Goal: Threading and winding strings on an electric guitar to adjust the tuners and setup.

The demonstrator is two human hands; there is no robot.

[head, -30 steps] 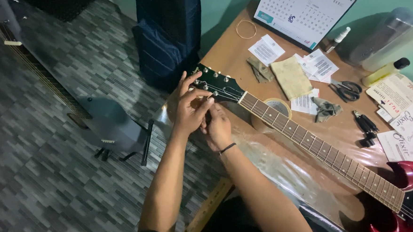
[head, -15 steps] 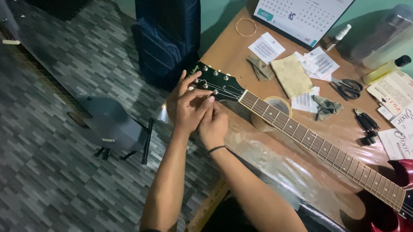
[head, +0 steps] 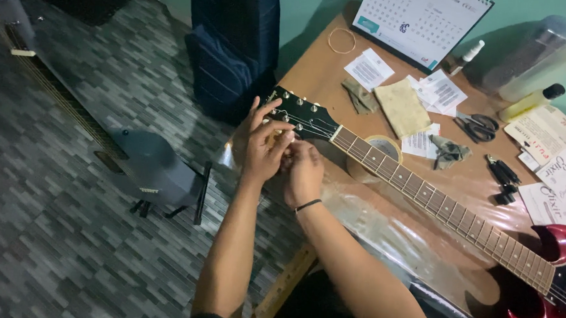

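1. Both hands show in my head view at the black headstock (head: 298, 114) of a red electric guitar (head: 547, 295), which lies across the wooden worktop (head: 320, 70), headstock past its left edge.
2. I see my left hand (head: 261, 145) with fingers (head: 254, 109) spread over the tuning pegs, touching the headstock's near edge.
3. My right hand (head: 303, 173) sits just beside it, fingers curled together below the headstock; whether they pinch anything I cannot tell.
4. Under the neck stands a tape roll (head: 377, 151); scissors (head: 477, 126), a cloth (head: 402, 107) and a desk calendar (head: 422, 21) lie beyond.
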